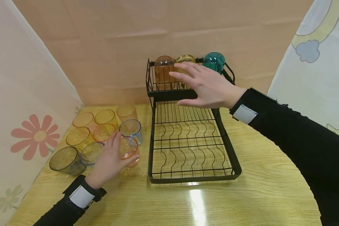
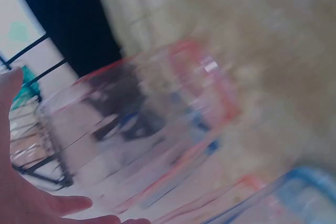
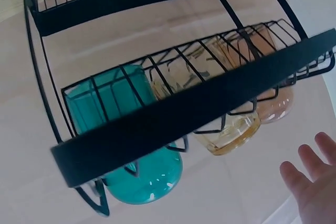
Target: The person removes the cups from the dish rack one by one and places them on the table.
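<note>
A clear ribbed glass with an orange-red rim [image 1: 129,148] stands upright at the right front of a group of glasses. My left hand [image 1: 108,161] is beside it, its fingers extended and thumb spread across its front; the glass [image 2: 147,124] is blurred in the left wrist view. Over the upper tier of a black dish rack [image 1: 169,94] hovers my right hand [image 1: 210,86], fingers spread with nothing in them. On that tier a brown glass [image 1: 164,70], a yellow glass [image 3: 231,135] and a teal glass [image 3: 142,177] sit upside down.
Several upright glasses fill the table's left, including a blue-rimmed glass [image 1: 131,130], a grey glass [image 1: 66,161] and a yellow glass [image 1: 79,139]. The rack's wire lower tier [image 1: 192,141] extends toward me. Printed cloth [image 1: 31,78] hangs along the left side.
</note>
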Demonstrator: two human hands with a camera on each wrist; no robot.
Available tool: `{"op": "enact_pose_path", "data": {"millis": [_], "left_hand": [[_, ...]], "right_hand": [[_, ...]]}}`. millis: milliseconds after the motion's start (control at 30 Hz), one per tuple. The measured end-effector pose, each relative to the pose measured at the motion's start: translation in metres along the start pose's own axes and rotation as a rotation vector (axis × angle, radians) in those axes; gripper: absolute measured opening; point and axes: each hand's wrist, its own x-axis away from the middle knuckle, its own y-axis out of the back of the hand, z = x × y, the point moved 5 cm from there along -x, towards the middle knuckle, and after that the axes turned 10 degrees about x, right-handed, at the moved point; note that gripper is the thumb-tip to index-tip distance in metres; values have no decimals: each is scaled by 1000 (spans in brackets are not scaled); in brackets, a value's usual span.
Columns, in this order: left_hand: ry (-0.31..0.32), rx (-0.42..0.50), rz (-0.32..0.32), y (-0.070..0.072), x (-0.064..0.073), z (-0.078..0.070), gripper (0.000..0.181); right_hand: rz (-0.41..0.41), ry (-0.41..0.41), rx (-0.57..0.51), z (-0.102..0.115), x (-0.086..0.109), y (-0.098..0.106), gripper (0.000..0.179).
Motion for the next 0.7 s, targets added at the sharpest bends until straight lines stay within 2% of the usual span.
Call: {"op": "enact_pose_path", "data": {"millis": [100,267,400,500,700], "left_hand": [[7,10,16,12,-7,-6,106],[9,31,5,29,-19,-14,105],[-49,4,-54,41,-32,-22,104],[-70,-22,-95,51,-43,-28,103],[-45,1,-86,59,-58,-41,103]], "right_hand": [[26,-42,-19,-4,-9,2,81],[71,-86,-39,-7,-23,2,81],[100,-108,-36,-9,-34,1,83],[111,-128,-35,-13,-44,3,85],[155,-175,-52,-21,-64,3,85]]}}
